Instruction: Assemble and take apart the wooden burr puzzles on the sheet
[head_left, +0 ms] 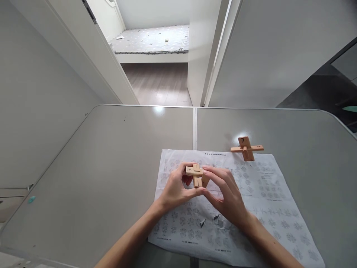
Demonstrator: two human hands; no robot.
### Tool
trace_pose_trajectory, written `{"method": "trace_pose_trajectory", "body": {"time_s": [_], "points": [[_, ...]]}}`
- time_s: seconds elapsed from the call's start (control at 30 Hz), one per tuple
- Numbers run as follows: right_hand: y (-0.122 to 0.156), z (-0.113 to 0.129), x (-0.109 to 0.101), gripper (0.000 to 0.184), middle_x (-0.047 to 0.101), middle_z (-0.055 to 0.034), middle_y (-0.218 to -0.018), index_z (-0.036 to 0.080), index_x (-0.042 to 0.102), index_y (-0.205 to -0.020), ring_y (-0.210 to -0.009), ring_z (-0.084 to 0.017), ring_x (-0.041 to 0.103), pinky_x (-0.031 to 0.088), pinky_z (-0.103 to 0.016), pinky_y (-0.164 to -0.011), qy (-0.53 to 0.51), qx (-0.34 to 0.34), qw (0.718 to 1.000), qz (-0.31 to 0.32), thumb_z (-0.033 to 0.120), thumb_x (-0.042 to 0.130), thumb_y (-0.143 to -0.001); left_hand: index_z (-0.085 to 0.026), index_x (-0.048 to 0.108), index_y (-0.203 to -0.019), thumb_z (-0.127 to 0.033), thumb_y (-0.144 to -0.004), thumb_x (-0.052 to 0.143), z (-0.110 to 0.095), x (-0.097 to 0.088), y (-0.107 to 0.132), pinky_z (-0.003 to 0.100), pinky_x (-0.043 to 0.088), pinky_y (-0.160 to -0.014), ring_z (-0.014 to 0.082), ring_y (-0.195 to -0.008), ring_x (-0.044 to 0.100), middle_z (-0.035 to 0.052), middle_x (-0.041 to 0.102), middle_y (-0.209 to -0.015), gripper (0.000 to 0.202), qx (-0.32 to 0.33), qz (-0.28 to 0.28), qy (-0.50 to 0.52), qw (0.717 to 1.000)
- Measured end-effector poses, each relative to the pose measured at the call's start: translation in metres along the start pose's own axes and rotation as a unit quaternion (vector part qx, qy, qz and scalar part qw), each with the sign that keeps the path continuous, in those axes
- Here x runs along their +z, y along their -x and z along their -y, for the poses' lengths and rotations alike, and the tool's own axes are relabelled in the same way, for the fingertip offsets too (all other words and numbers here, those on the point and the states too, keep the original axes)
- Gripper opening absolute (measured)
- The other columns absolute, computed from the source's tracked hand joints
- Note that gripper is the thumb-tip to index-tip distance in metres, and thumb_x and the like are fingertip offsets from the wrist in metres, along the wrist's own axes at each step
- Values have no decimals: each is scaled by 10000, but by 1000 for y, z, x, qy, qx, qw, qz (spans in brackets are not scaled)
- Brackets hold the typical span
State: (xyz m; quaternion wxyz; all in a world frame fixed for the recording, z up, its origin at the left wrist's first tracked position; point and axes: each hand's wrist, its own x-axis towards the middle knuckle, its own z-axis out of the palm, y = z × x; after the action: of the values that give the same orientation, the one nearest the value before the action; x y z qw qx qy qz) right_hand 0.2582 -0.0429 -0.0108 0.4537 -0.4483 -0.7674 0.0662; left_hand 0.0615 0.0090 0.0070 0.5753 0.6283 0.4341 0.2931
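Between my two hands is a small wooden interlocking puzzle [197, 172] made of several light blocks, some with dark marks on their faces. My left hand [177, 186] grips it from the left, thumb underneath at the near side. From the right, my right hand [223, 186] pinches it with thumb and fingertips, the two thumbs meeting below. Parts of the blocks are hidden behind the fingers. Beneath both hands lies a printed paper sheet [237, 208] with rows of puzzle drawings and a few torn spots. Another cross-shaped wooden puzzle piece assembly [245, 149] stands at the sheet's far right edge.
The grey table [111, 167] has a metal seam [195, 128] running away from me. Beyond its far edge, a doorway shows a bed [153, 39] with a patterned cover. White walls flank the table, and a teal spot [31, 200] marks its left side.
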Motion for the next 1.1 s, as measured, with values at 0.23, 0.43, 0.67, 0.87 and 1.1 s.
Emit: {"method": "trace_pose_trajectory", "body": {"time_s": [0.23, 0.43, 0.67, 0.87, 1.1], "points": [[0, 0, 1, 472, 737, -171, -1323, 190, 550, -1490, -1186, -321, 644, 581, -499, -982, 5, -22, 999, -25, 187, 702, -1043, -181, 644, -1132, -525, -751, 896, -7, 2, 1, 277, 439, -689, 153, -763, 536, 18, 640, -904, 572, -10, 10, 21, 1000], [0, -1, 0, 432, 741, -176, -1323, 189, 565, -1477, -1217, -325, 640, 570, -507, -1006, -21, -10, 999, -23, 229, 680, -1062, -195, 634, -1107, -524, -719, 927, -8, 1, 2, 268, 441, -683, 148, -756, 530, 2, 631, -884, 587, -12, 13, 19, 1000], [3, -2, 1, 418, 755, -164, -1336, 216, 580, -1483, -1259, -325, 671, 571, -515, -1031, -34, -11, 999, -17, 252, 661, -1075, -197, 612, -1084, -490, -739, 915, -7, 2, 1, 258, 396, -645, 131, -706, 471, -35, 577, -814, 545, -6, 26, 4, 1000], [1, 0, 1, 414, 774, -148, -1318, 230, 588, -1468, -1260, -316, 673, 580, -510, -1025, -39, -10, 999, -14, 216, 673, -1063, -203, 631, -1071, -422, -739, 895, -10, 2, 1, 261, 397, -661, 132, -720, 466, -38, 569, -830, 477, 10, 34, -12, 999], [-1, 1, 2, 471, 774, -149, -1331, 209, 599, -1442, -1304, -304, 678, 569, -482, -1045, -52, -25, 998, -20, 80, 709, -1003, -217, 611, -1085, -418, -715, 904, -13, 0, 0, 243, 386, -635, 114, -678, 441, -60, 560, -798, 513, -1, 58, 8, 998]]}}
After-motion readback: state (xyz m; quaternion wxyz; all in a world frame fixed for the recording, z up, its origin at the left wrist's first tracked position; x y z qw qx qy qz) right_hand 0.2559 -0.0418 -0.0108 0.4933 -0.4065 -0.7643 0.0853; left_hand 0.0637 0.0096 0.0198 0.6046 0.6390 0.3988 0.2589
